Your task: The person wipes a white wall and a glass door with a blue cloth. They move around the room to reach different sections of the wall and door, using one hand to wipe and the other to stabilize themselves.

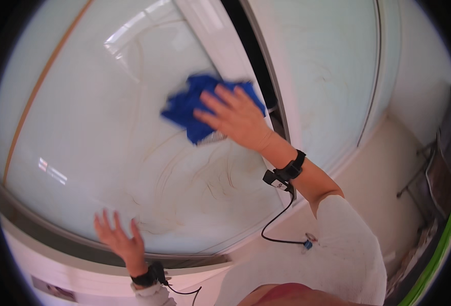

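Note:
A crumpled blue cloth [187,104] lies against a large glossy pale panel [92,127] that looks like glass. My right hand [233,120] holds the cloth there, its fingers spread over it and slightly blurred. The cloth reaches the white frame strip [235,51] along the panel's right side. Thin brownish streaks curve over the panel below the cloth. My left hand [120,239] is empty, fingers apart, by the panel's lower edge; whether it touches the surface I cannot tell.
Right of a dark gap [253,48] stands a second pale panel [332,76]. A brown strip [46,71] runs down the far left. Cables hang from black wristbands [290,168] on my wrists. Grey fabric on a frame [447,148] and a bright green edge [434,260] are at the right.

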